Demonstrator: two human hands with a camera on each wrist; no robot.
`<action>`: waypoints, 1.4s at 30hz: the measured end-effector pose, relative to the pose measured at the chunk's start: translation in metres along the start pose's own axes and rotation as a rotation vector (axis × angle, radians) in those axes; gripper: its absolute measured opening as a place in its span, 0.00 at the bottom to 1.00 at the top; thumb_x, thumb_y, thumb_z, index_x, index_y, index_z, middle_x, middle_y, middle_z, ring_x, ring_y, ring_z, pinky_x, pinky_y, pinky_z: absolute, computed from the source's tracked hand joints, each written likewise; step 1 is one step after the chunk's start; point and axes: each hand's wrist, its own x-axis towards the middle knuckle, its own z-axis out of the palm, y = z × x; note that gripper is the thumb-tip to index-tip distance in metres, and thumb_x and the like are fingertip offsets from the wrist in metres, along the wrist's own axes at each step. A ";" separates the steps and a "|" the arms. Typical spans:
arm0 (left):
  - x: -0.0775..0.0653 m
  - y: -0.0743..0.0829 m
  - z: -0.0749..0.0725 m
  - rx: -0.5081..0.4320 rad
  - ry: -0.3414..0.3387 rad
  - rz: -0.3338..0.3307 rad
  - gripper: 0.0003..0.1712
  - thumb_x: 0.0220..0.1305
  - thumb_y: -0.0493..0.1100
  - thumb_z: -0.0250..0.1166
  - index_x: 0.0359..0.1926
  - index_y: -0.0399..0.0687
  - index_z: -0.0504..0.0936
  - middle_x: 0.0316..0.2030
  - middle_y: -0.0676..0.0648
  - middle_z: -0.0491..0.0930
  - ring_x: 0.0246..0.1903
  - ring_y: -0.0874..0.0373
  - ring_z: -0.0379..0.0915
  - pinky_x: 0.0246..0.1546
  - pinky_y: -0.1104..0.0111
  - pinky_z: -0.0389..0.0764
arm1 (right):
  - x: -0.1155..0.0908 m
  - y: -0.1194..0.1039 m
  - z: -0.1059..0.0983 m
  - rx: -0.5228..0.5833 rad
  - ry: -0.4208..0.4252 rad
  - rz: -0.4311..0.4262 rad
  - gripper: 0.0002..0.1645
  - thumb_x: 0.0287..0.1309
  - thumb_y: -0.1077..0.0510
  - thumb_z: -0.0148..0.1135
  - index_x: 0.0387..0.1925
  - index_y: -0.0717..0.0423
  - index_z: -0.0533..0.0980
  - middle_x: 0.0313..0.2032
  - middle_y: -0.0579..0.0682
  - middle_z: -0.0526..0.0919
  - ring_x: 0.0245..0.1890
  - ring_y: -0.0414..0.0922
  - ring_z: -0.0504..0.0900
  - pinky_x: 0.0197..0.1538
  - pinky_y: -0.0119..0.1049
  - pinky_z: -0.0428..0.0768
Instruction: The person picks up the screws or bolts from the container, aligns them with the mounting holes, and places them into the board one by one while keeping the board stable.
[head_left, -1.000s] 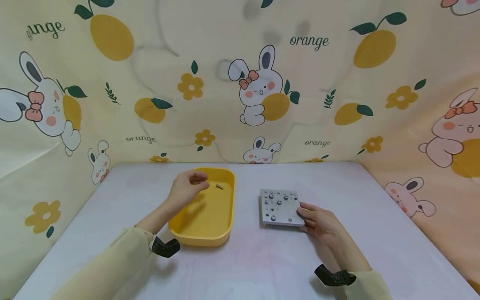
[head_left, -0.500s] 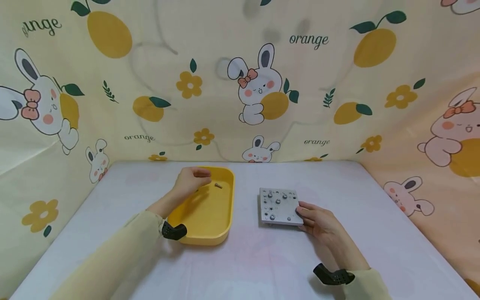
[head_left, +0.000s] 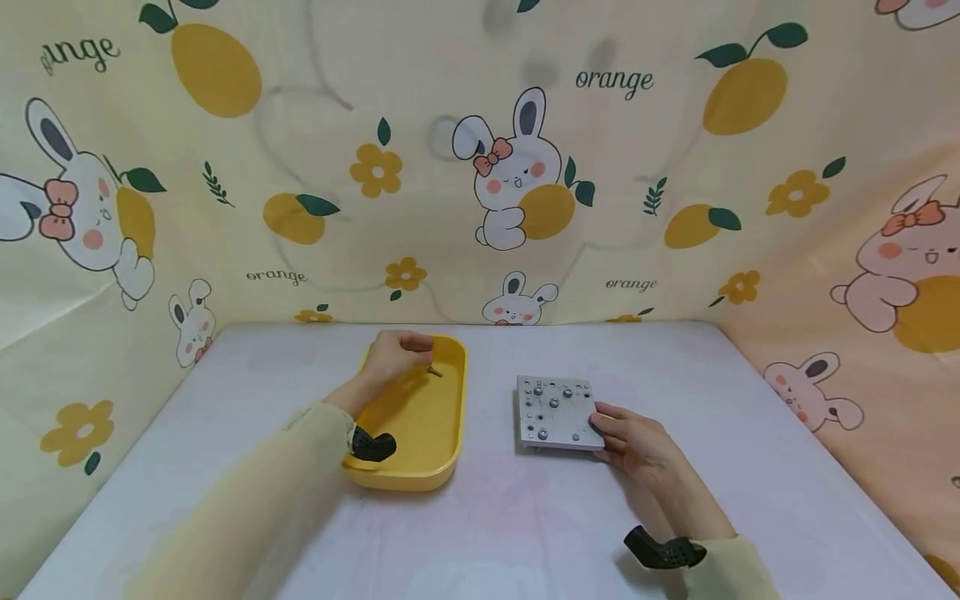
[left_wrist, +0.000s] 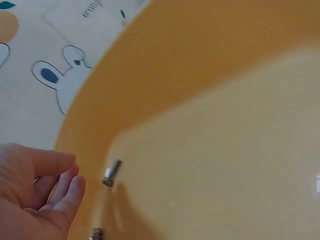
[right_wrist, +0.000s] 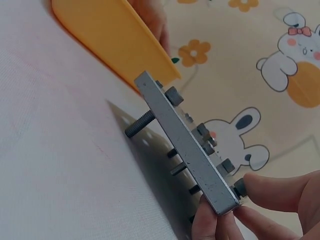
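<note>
My left hand (head_left: 396,353) hovers over the far part of a yellow plastic tray (head_left: 408,483), fingertips bent loosely near a small bolt (head_left: 434,372). In the left wrist view this hex bolt (left_wrist: 113,172) lies just beyond the thumb and fingers, which hold nothing. Another bolt (left_wrist: 96,234) shows partly at the bottom edge there. My right hand (head_left: 647,450) grips the right edge of a grey metal plate (head_left: 558,421) dotted with holes and several bolts. Seen from the right wrist, the thumb lies against a bolt head (right_wrist: 240,187), while threaded shanks (right_wrist: 141,123) stick out underneath.
Tray and plate are on a white tabletop (head_left: 495,533), the tray left of the plate. Behind rises a cream cloth backdrop (head_left: 450,217) printed with rabbits and oranges, and it continues along both sides. Black bands (head_left: 372,446) sit on both wrists.
My left hand has moved right and slightly farther over the tray, up to the bolt. My right hand and the metal plate have stayed in place.
</note>
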 end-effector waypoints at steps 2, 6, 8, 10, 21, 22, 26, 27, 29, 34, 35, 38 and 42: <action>0.000 -0.004 0.004 0.029 0.009 -0.009 0.16 0.59 0.31 0.69 0.49 0.33 0.84 0.44 0.40 0.84 0.46 0.49 0.80 0.46 0.64 0.80 | 0.000 0.000 0.000 0.000 0.006 -0.001 0.35 0.63 0.61 0.65 0.69 0.61 0.65 0.43 0.51 0.85 0.41 0.45 0.84 0.44 0.39 0.82; -0.003 -0.007 0.009 0.044 0.006 -0.002 0.16 0.58 0.28 0.69 0.48 0.30 0.83 0.44 0.36 0.84 0.44 0.47 0.81 0.43 0.65 0.81 | -0.001 0.000 0.000 -0.001 0.006 -0.003 0.35 0.63 0.61 0.65 0.69 0.61 0.65 0.45 0.52 0.85 0.42 0.45 0.84 0.45 0.39 0.82; -0.002 -0.010 0.012 0.022 0.001 0.000 0.16 0.57 0.27 0.69 0.48 0.28 0.83 0.44 0.34 0.83 0.43 0.46 0.81 0.42 0.65 0.82 | 0.000 0.000 0.000 -0.002 0.006 -0.003 0.34 0.64 0.61 0.65 0.69 0.61 0.65 0.45 0.52 0.85 0.42 0.45 0.84 0.45 0.39 0.81; -0.002 -0.010 0.014 0.007 0.005 -0.009 0.17 0.56 0.26 0.69 0.48 0.27 0.82 0.44 0.33 0.83 0.43 0.46 0.82 0.42 0.65 0.82 | -0.001 0.000 0.000 -0.002 0.008 -0.001 0.34 0.64 0.61 0.65 0.69 0.61 0.65 0.45 0.52 0.85 0.42 0.45 0.84 0.45 0.39 0.81; -0.004 -0.012 0.017 -0.057 0.057 -0.073 0.18 0.54 0.23 0.67 0.48 0.26 0.81 0.44 0.32 0.82 0.43 0.43 0.80 0.40 0.63 0.83 | -0.001 0.000 0.000 -0.009 0.014 -0.010 0.34 0.64 0.61 0.65 0.69 0.61 0.66 0.45 0.52 0.85 0.42 0.45 0.84 0.44 0.39 0.82; -0.003 -0.012 0.017 -0.041 0.049 -0.080 0.18 0.54 0.24 0.68 0.48 0.27 0.82 0.44 0.33 0.82 0.42 0.45 0.80 0.40 0.63 0.82 | -0.001 0.000 0.000 -0.011 0.013 -0.010 0.34 0.64 0.61 0.65 0.69 0.61 0.66 0.45 0.52 0.85 0.42 0.45 0.84 0.44 0.38 0.81; -0.003 -0.014 0.019 0.035 -0.018 -0.091 0.18 0.52 0.28 0.72 0.46 0.31 0.84 0.40 0.39 0.85 0.39 0.50 0.82 0.40 0.67 0.81 | 0.000 0.000 0.000 -0.012 0.015 -0.011 0.34 0.64 0.61 0.64 0.69 0.62 0.66 0.44 0.51 0.85 0.41 0.45 0.85 0.43 0.38 0.81; -0.003 -0.014 0.020 0.047 -0.041 -0.089 0.18 0.52 0.28 0.73 0.46 0.31 0.84 0.39 0.40 0.85 0.37 0.52 0.82 0.39 0.67 0.81 | 0.000 0.001 0.000 -0.013 0.016 -0.011 0.34 0.64 0.61 0.64 0.69 0.62 0.66 0.43 0.51 0.85 0.41 0.45 0.85 0.42 0.38 0.81; -0.003 -0.014 0.022 0.069 -0.071 -0.085 0.17 0.52 0.30 0.74 0.45 0.33 0.85 0.37 0.42 0.86 0.35 0.55 0.81 0.39 0.69 0.80 | 0.000 0.001 0.000 -0.012 0.017 -0.012 0.33 0.64 0.61 0.64 0.69 0.62 0.66 0.43 0.51 0.86 0.40 0.44 0.85 0.42 0.37 0.81; -0.002 -0.010 0.028 0.101 -0.103 -0.072 0.15 0.50 0.31 0.76 0.41 0.35 0.86 0.33 0.46 0.86 0.32 0.58 0.81 0.36 0.71 0.79 | -0.001 0.001 -0.001 -0.008 0.016 -0.013 0.33 0.64 0.61 0.64 0.68 0.62 0.66 0.43 0.51 0.86 0.40 0.44 0.85 0.41 0.37 0.82; -0.002 -0.009 0.029 0.090 -0.111 -0.071 0.15 0.49 0.31 0.76 0.41 0.34 0.85 0.33 0.46 0.86 0.32 0.57 0.82 0.36 0.71 0.80 | -0.001 0.001 -0.001 -0.008 0.017 -0.012 0.33 0.64 0.61 0.64 0.68 0.62 0.66 0.43 0.51 0.86 0.40 0.44 0.85 0.41 0.37 0.82; -0.001 -0.008 0.033 0.046 -0.139 -0.076 0.15 0.49 0.30 0.76 0.39 0.31 0.84 0.32 0.43 0.86 0.33 0.55 0.83 0.35 0.70 0.82 | -0.002 0.001 -0.001 -0.010 0.019 -0.011 0.33 0.64 0.60 0.65 0.69 0.61 0.66 0.45 0.51 0.85 0.41 0.44 0.84 0.43 0.37 0.82; 0.000 -0.008 0.038 0.052 -0.138 -0.075 0.15 0.47 0.31 0.78 0.37 0.32 0.84 0.30 0.44 0.86 0.31 0.56 0.84 0.32 0.70 0.82 | -0.002 0.002 0.000 -0.017 0.019 -0.012 0.33 0.64 0.60 0.64 0.69 0.61 0.66 0.47 0.52 0.84 0.42 0.45 0.84 0.45 0.38 0.81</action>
